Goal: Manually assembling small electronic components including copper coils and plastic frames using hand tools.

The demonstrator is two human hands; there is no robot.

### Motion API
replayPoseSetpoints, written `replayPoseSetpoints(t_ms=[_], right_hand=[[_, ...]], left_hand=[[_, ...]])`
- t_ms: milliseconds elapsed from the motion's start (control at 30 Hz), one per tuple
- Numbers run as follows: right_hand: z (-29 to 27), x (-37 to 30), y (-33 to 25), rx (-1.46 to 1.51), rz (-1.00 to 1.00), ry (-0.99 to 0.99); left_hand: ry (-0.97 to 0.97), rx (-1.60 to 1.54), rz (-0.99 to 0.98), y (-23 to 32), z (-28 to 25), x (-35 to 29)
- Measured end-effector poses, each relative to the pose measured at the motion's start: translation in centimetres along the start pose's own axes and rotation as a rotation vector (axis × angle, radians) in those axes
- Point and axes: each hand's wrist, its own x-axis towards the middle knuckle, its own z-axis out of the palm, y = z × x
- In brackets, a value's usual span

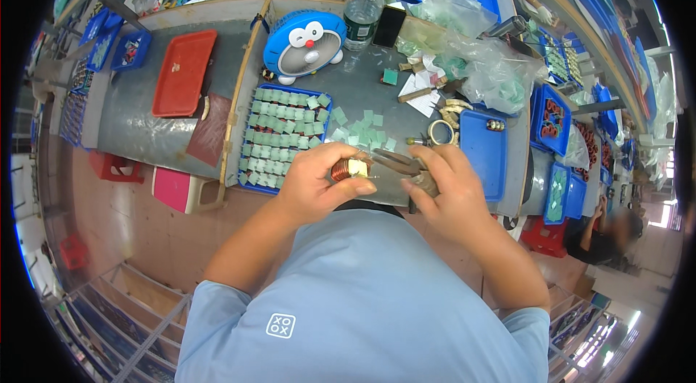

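My left hand (pixel 310 178) is closed around a small copper-wire coil (pixel 348 169) with a pale yellow block at its end and thin leads sticking out. Facing it, my right hand (pixel 455 186) grips pliers (pixel 397 161), whose handles are partly hidden by the fingers. The plier jaws point left and come close to the coil; whether they touch a lead I cannot tell. Beyond my hands, loose pale green squares (pixel 362 128) lie scattered on the grey bench. To the left, a blue tray (pixel 257 188) holds rows of parts topped with green squares.
A tape roll (pixel 441 132) and a blue tray (pixel 482 158) with a few coils are at right. Behind stand a blue cartoon fan (pixel 304 49), a bottle (pixel 361 22) and a phone (pixel 389 26). Plastic bags (pixel 500 78) heap at back right. Another person (pixel 607 232) sits far right.
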Motion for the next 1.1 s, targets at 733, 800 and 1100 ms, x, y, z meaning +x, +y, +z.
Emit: replayPoseSetpoints(t_ms=[733,800,1100], right_hand=[[-1.0,0.3,-0.3,-0.086,-0.135,-0.071],[-0.5,0.5,-0.8,-0.029,-0.094,0.004],[1.7,0.1,-0.8,-0.080,-0.102,0.015]], left_hand=[[-0.165,0.206,0.208,0.8,-1.4,0.3],[-0.130,0.179,0.257,0.6,-1.6,0.5],[-0.149,0.178,0.268,0.3,-1.5,0.5]])
